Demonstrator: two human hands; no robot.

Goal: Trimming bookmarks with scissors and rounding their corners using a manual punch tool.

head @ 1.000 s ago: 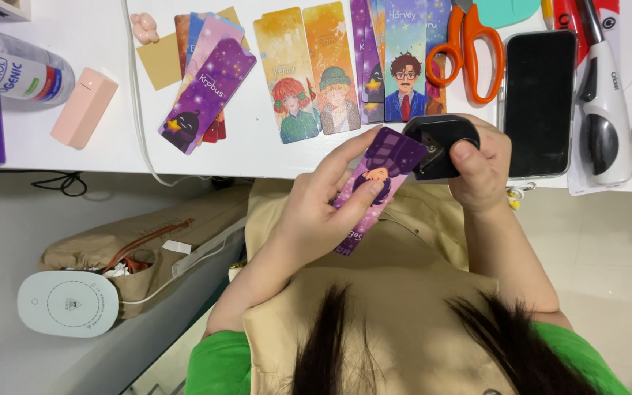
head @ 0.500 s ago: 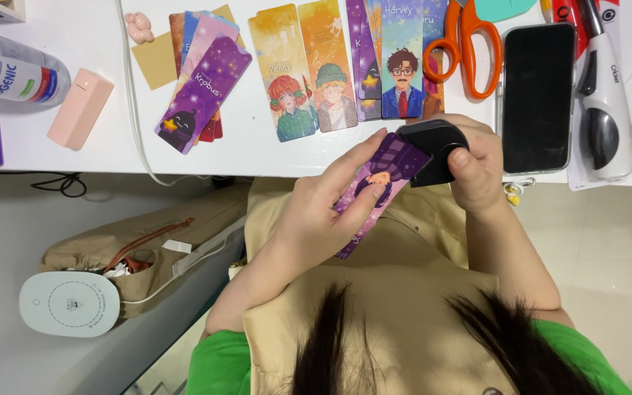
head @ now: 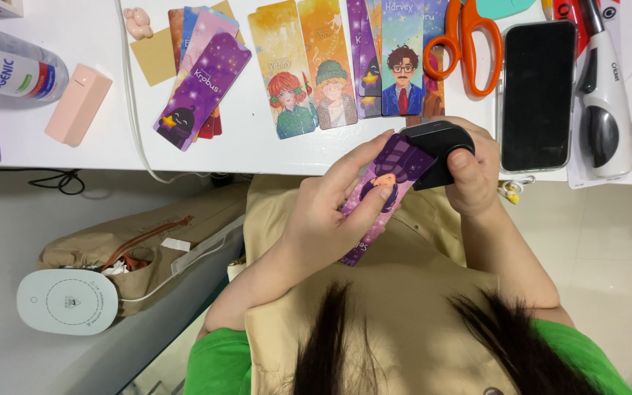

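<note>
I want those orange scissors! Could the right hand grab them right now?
Probably not straight away. The right hand is full: it grips a black punch tool on the purple bookmark. The orange scissors lie uncovered on the table just beyond it, so it must let go first.

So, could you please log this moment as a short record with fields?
left hand: holds purple bookmark
right hand: grips black punch over the bookmark's top end
table: white, bookmarks in a row, orange scissors, black phone, pink case, bottle
floor: tan bag, white round device
</note>
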